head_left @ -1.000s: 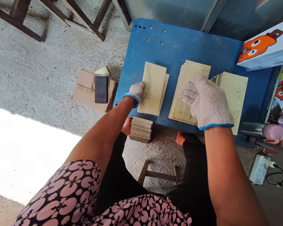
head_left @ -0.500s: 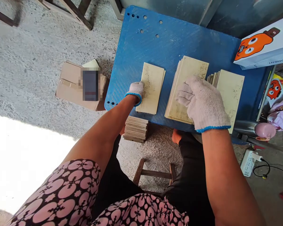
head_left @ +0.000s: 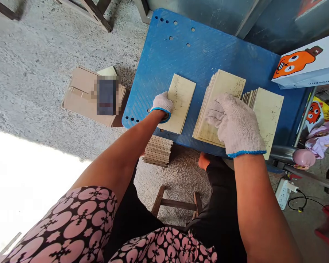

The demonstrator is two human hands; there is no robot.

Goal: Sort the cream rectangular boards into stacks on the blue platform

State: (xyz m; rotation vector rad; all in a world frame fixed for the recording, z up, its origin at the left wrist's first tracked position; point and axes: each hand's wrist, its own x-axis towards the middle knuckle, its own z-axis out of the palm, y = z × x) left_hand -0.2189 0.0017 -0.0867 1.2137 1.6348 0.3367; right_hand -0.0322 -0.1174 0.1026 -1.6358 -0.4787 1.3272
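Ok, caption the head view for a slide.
Gloved left hand on a small sheet pile, right hand on a taller stack.

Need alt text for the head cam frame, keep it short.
A seated person's gloved left hand rests on a small pile of pale sheets on a blue table, while the gloved right hand rests on a taller stack; a third stack lies further right.

Blue board (head_left: 197,54) is laid with a small plate pile (head_left: 181,102), two fanned plate stacks (head_left: 227,87) (head_left: 268,109), a white box (head_left: 309,65).
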